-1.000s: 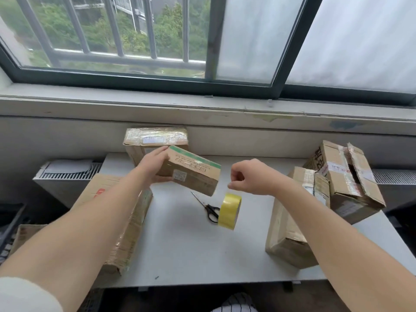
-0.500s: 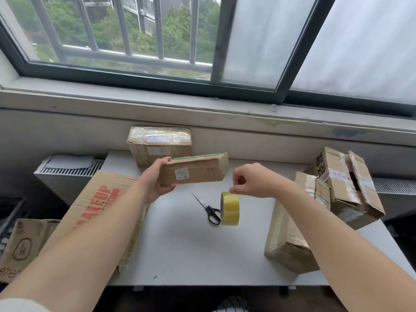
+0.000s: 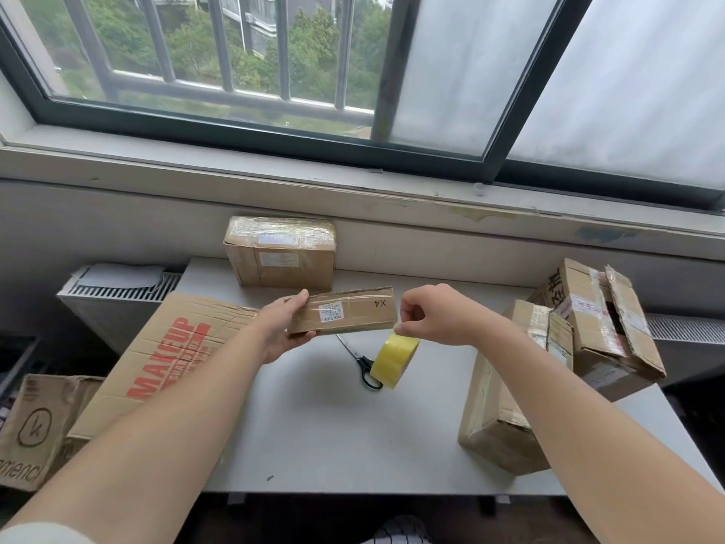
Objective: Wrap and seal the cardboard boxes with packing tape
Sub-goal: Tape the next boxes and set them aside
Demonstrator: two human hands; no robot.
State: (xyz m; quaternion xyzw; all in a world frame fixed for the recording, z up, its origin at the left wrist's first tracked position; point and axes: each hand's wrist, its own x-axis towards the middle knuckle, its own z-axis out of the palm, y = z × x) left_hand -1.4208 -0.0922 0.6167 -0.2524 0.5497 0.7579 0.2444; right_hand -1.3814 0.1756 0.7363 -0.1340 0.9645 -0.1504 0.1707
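Note:
My left hand (image 3: 280,327) grips the left end of a small, long cardboard box (image 3: 347,311) and holds it level above the white table (image 3: 333,437). The box shows a white label and "X4" on the side facing me. My right hand (image 3: 433,316) is at the box's right end, its thumb and fingers pinching the tape end at the lower right corner. A yellow roll of packing tape (image 3: 394,360) hangs tilted just below that hand, above the table.
Black-handled scissors (image 3: 361,361) lie on the table under the roll. A taped box (image 3: 280,253) stands at the back. Two worn boxes (image 3: 510,386) (image 3: 600,327) sit on the right. A large "MAKEUP" carton (image 3: 164,359) leans at the table's left edge.
My left hand has turned the small box, so the green-striped face went out of sight and the labelled side faces me. The tape roll swung and tilted under my right hand.

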